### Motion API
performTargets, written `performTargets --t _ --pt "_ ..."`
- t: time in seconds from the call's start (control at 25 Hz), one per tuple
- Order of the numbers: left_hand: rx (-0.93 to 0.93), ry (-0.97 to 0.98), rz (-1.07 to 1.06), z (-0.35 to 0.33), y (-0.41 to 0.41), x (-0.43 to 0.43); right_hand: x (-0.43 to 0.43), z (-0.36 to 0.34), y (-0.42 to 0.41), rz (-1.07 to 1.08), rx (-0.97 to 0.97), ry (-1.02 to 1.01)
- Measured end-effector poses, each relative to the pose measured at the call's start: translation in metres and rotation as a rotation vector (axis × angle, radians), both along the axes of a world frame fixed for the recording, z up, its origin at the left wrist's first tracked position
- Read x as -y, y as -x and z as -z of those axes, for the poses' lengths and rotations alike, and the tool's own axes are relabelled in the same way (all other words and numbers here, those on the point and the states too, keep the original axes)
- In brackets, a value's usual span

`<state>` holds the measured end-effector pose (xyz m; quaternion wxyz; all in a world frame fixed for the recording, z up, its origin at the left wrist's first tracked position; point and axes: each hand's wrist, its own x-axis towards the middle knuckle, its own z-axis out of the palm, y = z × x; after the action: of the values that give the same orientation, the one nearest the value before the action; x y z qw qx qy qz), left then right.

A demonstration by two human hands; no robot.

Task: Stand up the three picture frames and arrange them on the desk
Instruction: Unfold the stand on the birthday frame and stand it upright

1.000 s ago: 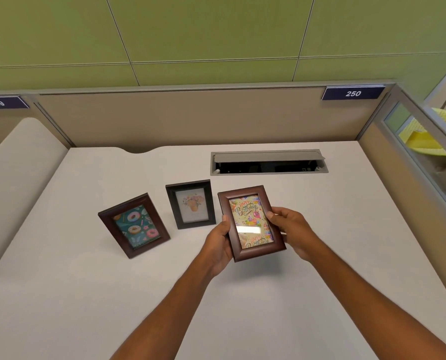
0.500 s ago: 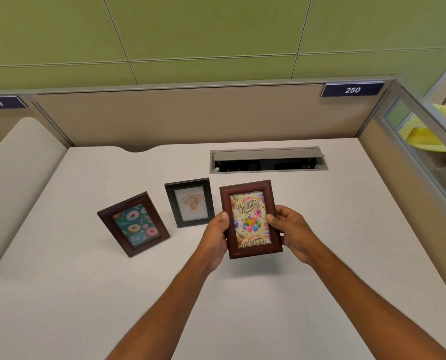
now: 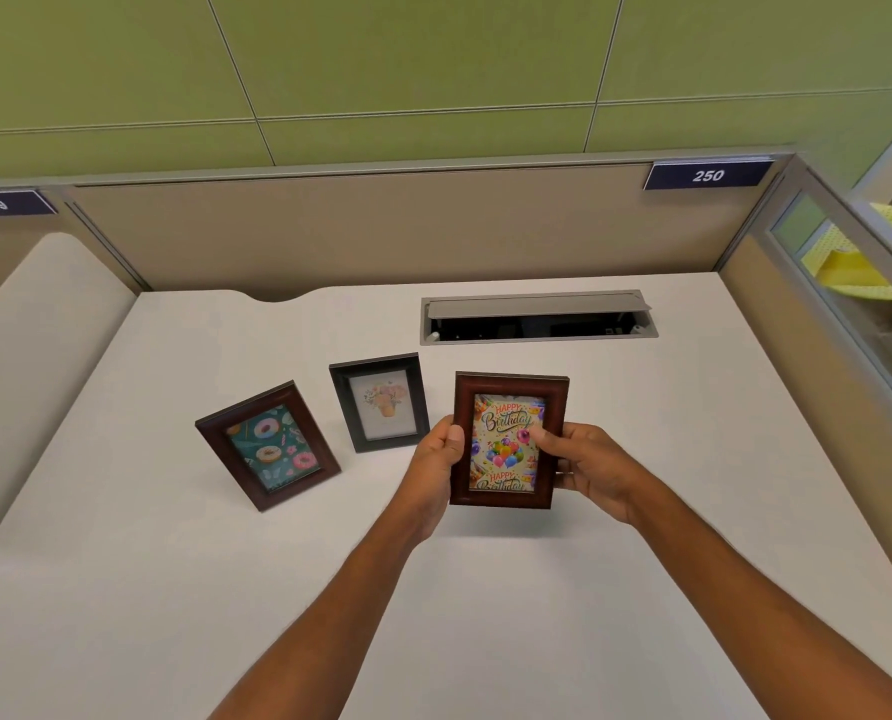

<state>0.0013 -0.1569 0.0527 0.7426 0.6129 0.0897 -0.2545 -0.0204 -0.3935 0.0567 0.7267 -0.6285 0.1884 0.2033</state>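
A dark red frame with a birthday card [image 3: 506, 444] is held nearly upright just above the white desk [image 3: 693, 459]. My left hand [image 3: 436, 470] grips its left edge and my right hand [image 3: 589, 470] grips its right edge, thumbs on the front. To the left a black frame with a flower picture [image 3: 380, 401] stands on the desk. Further left a dark red frame with donuts [image 3: 268, 445] stands turned at an angle.
An open grey cable tray [image 3: 537, 319] is set into the desk behind the frames. Beige partition walls [image 3: 381, 231] close the back and right sides. A padded beige divider [image 3: 33, 345] runs along the left.
The birthday frame has tipped from a backward lean to nearly upright and turned straight, with both hands still on its edges. The other two frames have not moved.
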Motion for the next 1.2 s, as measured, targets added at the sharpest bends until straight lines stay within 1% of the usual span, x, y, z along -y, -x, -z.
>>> performTargets --t 0.32,0.4,0.52,0.8,1.04,1.2 --pt "0.120 -0.048 0.077 0.009 -0.004 -0.003 0.006 0.012 0.002 0.038 0.066 -0.055" --pt "0.129 -0.070 0.061 0.012 -0.007 -0.002 0.006 0.017 -0.001 0.068 0.073 -0.063" --pt "0.088 -0.099 0.035 0.019 -0.016 0.001 0.005 0.024 -0.006 0.104 0.073 -0.069" --pt "0.051 -0.098 0.062 0.031 -0.044 0.008 0.005 0.036 -0.020 0.187 0.069 -0.067" --pt "0.024 -0.123 0.079 0.041 -0.068 0.022 0.006 0.050 -0.037 0.273 0.031 -0.144" --pt "0.010 -0.136 0.099 0.050 -0.081 0.032 0.011 0.056 -0.047 0.315 -0.003 -0.155"
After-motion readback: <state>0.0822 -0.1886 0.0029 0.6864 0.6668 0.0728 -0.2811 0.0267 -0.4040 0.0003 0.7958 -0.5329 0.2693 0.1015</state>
